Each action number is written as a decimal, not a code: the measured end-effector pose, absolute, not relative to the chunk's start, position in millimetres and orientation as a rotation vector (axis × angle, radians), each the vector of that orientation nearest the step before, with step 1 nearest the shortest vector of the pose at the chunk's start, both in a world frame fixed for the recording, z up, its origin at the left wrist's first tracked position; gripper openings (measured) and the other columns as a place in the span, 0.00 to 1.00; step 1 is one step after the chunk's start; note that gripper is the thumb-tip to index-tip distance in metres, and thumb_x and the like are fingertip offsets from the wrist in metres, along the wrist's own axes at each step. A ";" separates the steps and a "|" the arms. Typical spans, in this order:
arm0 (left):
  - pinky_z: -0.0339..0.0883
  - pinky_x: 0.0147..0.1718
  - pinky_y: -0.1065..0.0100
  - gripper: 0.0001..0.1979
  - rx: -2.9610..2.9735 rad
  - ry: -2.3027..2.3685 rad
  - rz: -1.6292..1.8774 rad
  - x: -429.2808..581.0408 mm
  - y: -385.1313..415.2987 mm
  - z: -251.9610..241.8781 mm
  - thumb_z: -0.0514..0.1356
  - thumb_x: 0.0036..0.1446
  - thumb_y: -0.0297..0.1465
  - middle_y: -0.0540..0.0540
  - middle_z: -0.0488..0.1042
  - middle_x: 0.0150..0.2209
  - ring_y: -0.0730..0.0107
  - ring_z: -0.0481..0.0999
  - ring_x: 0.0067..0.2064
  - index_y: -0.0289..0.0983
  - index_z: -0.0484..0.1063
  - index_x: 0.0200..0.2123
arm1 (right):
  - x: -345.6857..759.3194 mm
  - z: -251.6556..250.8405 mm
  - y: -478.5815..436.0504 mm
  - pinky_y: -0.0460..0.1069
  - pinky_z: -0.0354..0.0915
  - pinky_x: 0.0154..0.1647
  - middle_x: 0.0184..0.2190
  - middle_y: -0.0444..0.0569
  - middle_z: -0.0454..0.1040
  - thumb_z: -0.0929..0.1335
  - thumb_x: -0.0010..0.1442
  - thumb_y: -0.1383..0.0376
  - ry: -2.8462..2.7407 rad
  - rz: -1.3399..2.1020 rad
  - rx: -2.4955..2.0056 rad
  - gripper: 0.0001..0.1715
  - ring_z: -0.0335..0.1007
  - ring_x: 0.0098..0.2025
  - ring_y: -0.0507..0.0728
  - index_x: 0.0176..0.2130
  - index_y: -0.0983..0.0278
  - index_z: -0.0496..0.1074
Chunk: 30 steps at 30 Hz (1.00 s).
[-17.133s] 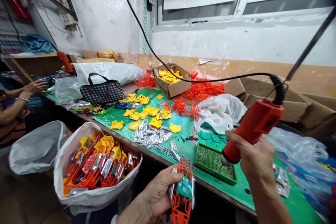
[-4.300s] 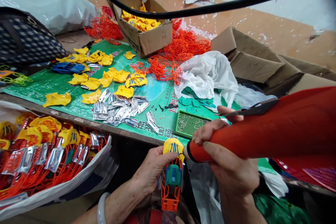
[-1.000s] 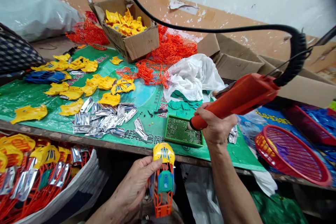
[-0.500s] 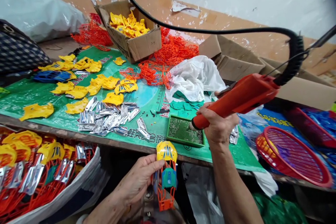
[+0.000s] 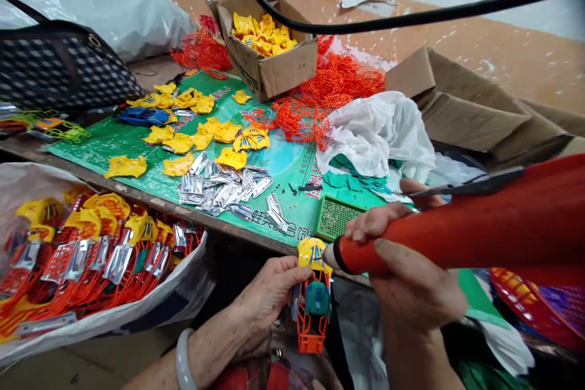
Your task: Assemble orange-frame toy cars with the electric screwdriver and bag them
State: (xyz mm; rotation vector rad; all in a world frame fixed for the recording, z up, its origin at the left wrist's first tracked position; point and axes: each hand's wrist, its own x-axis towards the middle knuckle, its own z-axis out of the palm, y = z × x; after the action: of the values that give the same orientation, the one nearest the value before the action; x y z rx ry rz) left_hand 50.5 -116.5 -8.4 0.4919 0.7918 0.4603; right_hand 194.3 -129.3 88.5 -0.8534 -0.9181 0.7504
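Note:
My left hand (image 5: pixel 269 292) grips a toy car body (image 5: pixel 315 298) by its side, in front of the table edge. The toy has a yellow front, an orange open frame and a teal block in its middle. Wrapped around a red electric screwdriver (image 5: pixel 439 231) is my right hand (image 5: pixel 406 262). The screwdriver's pale tip is at the toy's yellow front; whether it touches a screw is hidden. Just behind lies a green perforated tray (image 5: pixel 323 225) with small screws, partly covered by my right hand.
On the green sheet lie silver parts (image 5: pixel 219 186) and yellow shells (image 5: pixel 231 158). A cardboard box (image 5: pixel 283 76) of yellow shells stands behind, near orange frames (image 5: pixel 351 79) and a white bag (image 5: pixel 379 134). At left a white sack (image 5: pixel 187 280) holds assembled toys. A black cable (image 5: pixel 388 25) crosses above.
My right hand has brought the screwdriver from the screw tray down to the toy's yellow front. My left hand still holds the toy. The view has shifted left.

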 end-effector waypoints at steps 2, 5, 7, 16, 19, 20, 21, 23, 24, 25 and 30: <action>0.62 0.24 0.74 0.15 0.473 0.787 0.468 50.6 -116.4 -7.6 0.72 0.41 0.36 0.47 0.75 0.25 0.78 0.68 0.22 0.30 0.78 0.29 | 189.8 84.5 -129.0 0.53 0.69 0.34 0.27 0.39 0.71 0.71 0.50 0.71 -0.922 0.751 -0.867 0.19 0.69 0.28 0.53 0.42 0.55 0.70; 0.62 0.24 0.74 0.15 0.464 0.777 0.483 51.1 -116.4 -6.7 0.71 0.41 0.36 0.48 0.74 0.24 0.78 0.68 0.22 0.30 0.78 0.29 | 187.2 79.8 -127.6 0.53 0.69 0.34 0.27 0.39 0.72 0.71 0.50 0.71 -0.908 0.738 -0.904 0.22 0.69 0.27 0.53 0.44 0.56 0.69; 0.62 0.26 0.74 0.14 0.472 0.762 0.495 51.2 -116.6 -6.8 0.71 0.43 0.35 0.48 0.74 0.25 0.78 0.68 0.23 0.30 0.78 0.30 | 186.8 76.8 -127.5 0.53 0.70 0.33 0.27 0.39 0.71 0.71 0.50 0.71 -0.903 0.731 -0.931 0.23 0.69 0.27 0.52 0.46 0.57 0.68; 0.63 0.27 0.73 0.13 0.466 0.736 0.489 50.7 -117.7 -12.5 0.70 0.45 0.35 0.49 0.73 0.25 0.77 0.68 0.23 0.30 0.77 0.31 | 185.6 70.4 -125.1 0.51 0.70 0.32 0.28 0.39 0.72 0.71 0.50 0.71 -0.892 0.764 -0.938 0.30 0.69 0.27 0.52 0.51 0.56 0.65; 0.65 0.27 0.72 0.13 0.468 0.720 0.497 51.4 -118.0 -14.3 0.70 0.44 0.35 0.49 0.73 0.24 0.76 0.68 0.23 0.31 0.77 0.29 | 184.7 71.9 -124.8 0.51 0.69 0.32 0.27 0.38 0.72 0.71 0.50 0.72 -0.881 0.760 -0.949 0.29 0.69 0.27 0.51 0.50 0.56 0.66; 0.65 0.27 0.72 0.13 0.470 0.719 0.499 51.5 -118.0 -14.4 0.70 0.44 0.35 0.49 0.73 0.24 0.76 0.68 0.23 0.31 0.77 0.29 | 184.7 72.2 -124.9 0.50 0.69 0.32 0.28 0.39 0.72 0.71 0.50 0.72 -0.880 0.758 -0.952 0.28 0.69 0.27 0.51 0.50 0.56 0.66; 0.65 0.27 0.72 0.13 0.471 0.720 0.496 51.7 -117.9 -14.4 0.70 0.44 0.35 0.49 0.73 0.24 0.76 0.68 0.23 0.31 0.76 0.29 | 184.8 72.3 -125.0 0.51 0.69 0.33 0.28 0.38 0.72 0.70 0.50 0.72 -0.882 0.757 -0.953 0.27 0.69 0.27 0.51 0.49 0.56 0.66; 0.65 0.26 0.72 0.15 0.471 0.733 0.486 51.7 -117.3 -13.6 0.70 0.44 0.36 0.48 0.73 0.25 0.76 0.68 0.23 0.31 0.76 0.30 | 185.4 71.5 -125.5 0.51 0.69 0.34 0.28 0.38 0.72 0.70 0.50 0.72 -0.888 0.752 -0.960 0.26 0.69 0.27 0.51 0.49 0.57 0.66; 0.65 0.26 0.72 0.15 0.469 0.740 0.482 51.6 -116.9 -13.1 0.70 0.43 0.37 0.48 0.73 0.25 0.77 0.68 0.23 0.30 0.76 0.30 | 185.9 70.6 -125.8 0.51 0.69 0.35 0.28 0.38 0.72 0.70 0.50 0.71 -0.895 0.747 -0.972 0.26 0.69 0.27 0.51 0.49 0.57 0.66; 0.64 0.25 0.72 0.16 0.467 0.744 0.481 51.5 -116.5 -12.6 0.70 0.43 0.37 0.47 0.73 0.25 0.77 0.67 0.23 0.30 0.77 0.30 | 186.3 69.5 -126.2 0.52 0.69 0.36 0.28 0.38 0.72 0.70 0.51 0.71 -0.905 0.737 -0.987 0.25 0.69 0.27 0.51 0.48 0.57 0.66; 0.63 0.25 0.72 0.16 0.471 0.768 0.504 52.4 -117.0 -13.2 0.71 0.41 0.37 0.49 0.72 0.23 0.76 0.68 0.23 0.30 0.77 0.29 | 186.5 63.3 -128.6 0.56 0.70 0.41 0.28 0.41 0.70 0.71 0.50 0.67 -0.986 0.658 -1.135 0.15 0.69 0.29 0.53 0.40 0.60 0.69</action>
State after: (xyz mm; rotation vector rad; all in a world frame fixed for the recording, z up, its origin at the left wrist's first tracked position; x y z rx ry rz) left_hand 52.4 -117.0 -13.2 0.4707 0.7678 0.5042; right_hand 186.5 -128.6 63.3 -1.1354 -0.9862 0.6583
